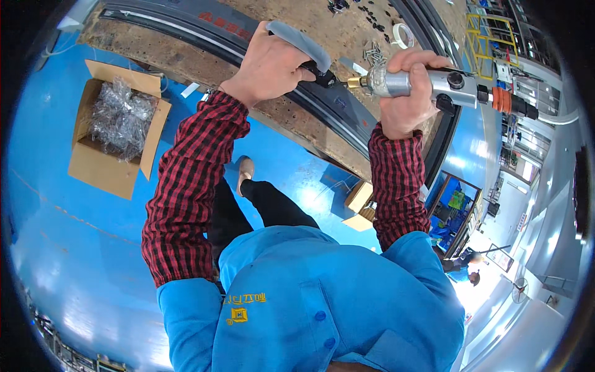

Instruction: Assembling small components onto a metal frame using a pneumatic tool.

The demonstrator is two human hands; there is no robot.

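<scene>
My right hand [409, 93] is wrapped round a silver air screwdriver [455, 87] lying sideways, an orange-and-black coupling and a clear hose at its rear. The brass-coloured nose [357, 82] and thin bit point left at a small black part [325, 79] on the dark grey metal profile [353, 108]. Whether the bit touches that part, I cannot tell. My left hand [273, 68] is closed round a grey curved handle [300, 43] just above the profile, thumb beside the black part. Its fingers are partly hidden behind the handle.
On the worn brown bench [347, 40], screws [374, 54], small black parts and a white tape roll [403, 36] lie beyond the tool. A cardboard box [102, 167] of clear plastic wrap stands on the blue floor at left. Another person [465, 273] is far off at right.
</scene>
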